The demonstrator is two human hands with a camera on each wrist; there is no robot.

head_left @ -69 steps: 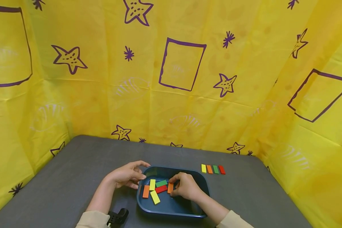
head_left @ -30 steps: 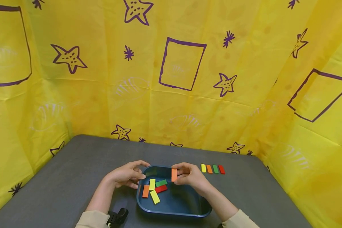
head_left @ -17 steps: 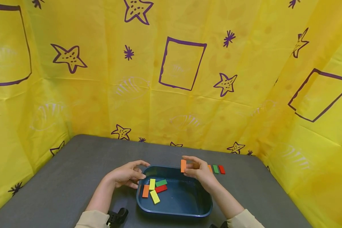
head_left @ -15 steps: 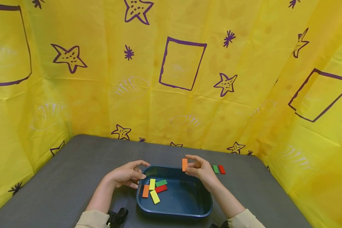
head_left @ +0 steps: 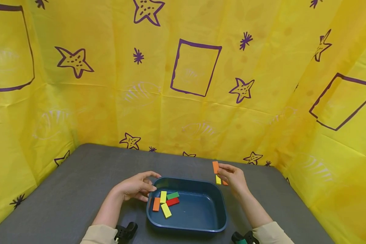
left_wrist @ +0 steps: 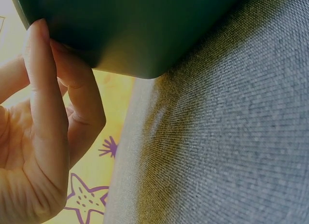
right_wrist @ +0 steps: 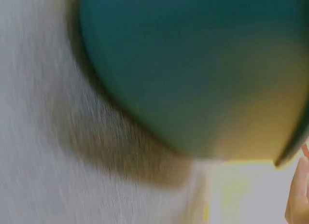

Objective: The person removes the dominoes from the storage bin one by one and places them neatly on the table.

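Right hand (head_left: pixel 235 178) pinches an orange block (head_left: pixel 215 167) beyond the tray's (head_left: pixel 198 210) far right corner, near a yellow block (head_left: pixel 218 180) on the table (head_left: pixel 109 162); left hand (head_left: pixel 136 187) grips the tray's left end!

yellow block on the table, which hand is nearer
Right. The right hand, holding an orange block, is near the yellow block; the left hand touches the left end of the tray.

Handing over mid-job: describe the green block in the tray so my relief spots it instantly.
On the grey table, find the dark blue tray. In its left half, five blocks cluster; the green block lies just beyond the red block, and is the only green one in there.
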